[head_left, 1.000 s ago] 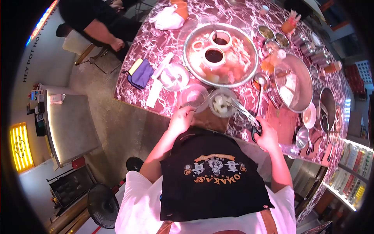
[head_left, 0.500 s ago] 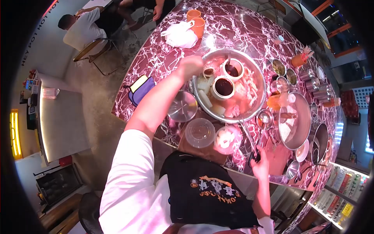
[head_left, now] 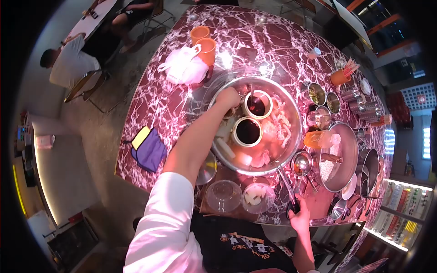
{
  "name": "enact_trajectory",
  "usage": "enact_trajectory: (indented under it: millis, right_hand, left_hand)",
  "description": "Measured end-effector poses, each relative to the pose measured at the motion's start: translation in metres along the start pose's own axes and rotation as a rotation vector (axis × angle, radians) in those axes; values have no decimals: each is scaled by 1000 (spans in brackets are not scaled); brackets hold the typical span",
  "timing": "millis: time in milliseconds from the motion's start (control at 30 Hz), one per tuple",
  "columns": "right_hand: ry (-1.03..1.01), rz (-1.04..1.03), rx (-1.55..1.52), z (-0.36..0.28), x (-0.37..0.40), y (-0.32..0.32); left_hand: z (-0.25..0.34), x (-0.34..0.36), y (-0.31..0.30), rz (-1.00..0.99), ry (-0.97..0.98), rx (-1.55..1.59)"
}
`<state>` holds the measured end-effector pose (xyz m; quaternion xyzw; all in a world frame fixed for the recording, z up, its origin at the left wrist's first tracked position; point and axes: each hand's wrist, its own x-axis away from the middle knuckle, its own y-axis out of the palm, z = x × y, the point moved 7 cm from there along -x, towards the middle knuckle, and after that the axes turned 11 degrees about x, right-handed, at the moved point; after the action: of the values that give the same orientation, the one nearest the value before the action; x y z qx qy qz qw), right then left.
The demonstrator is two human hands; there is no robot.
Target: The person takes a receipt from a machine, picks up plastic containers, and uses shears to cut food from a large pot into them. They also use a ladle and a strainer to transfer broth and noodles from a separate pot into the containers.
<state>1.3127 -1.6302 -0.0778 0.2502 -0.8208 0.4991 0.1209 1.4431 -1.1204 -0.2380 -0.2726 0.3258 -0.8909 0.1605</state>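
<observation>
My left hand is over the left rear side of a wide metal pot, its fingers closed. Just below it a small cup is partly hidden, and I cannot make out what the fingers hold. Two white cups of dark liquid, a rear one and a front one, stand inside the pot amid pale meat and white chunks in broth. Near the table's front edge, my right hand grips the black handles of scissors, blades pointing toward the pot.
A clear plastic bowl and a tub of white pieces stand in front. On the left lie a purple pouch and a white plastic bag. A ladle and large metal pan are at right. A person sits beyond.
My left hand has come down over the small cup in the pot's left rear. The view has shifted, so the table appears lower. My right hand still holds the scissors.
</observation>
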Motion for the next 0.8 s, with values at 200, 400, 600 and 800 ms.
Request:
enact_trajectory:
  millis: [200,400,600,800]
  right_hand:
    - [-100,72,-69,-6,-36,4]
    - [-296,143,-33,-38,-110,3]
    - [-290,14,-61,-97,-140,1]
    - [-490,-226,447,-202,-190,70]
  left_hand:
    - [0,-16,7,27,5,451]
    - [17,-15,-14,86,231,146]
    - [36,46,-98,81,185,-341]
    - [35,86,-138,22,79,-528]
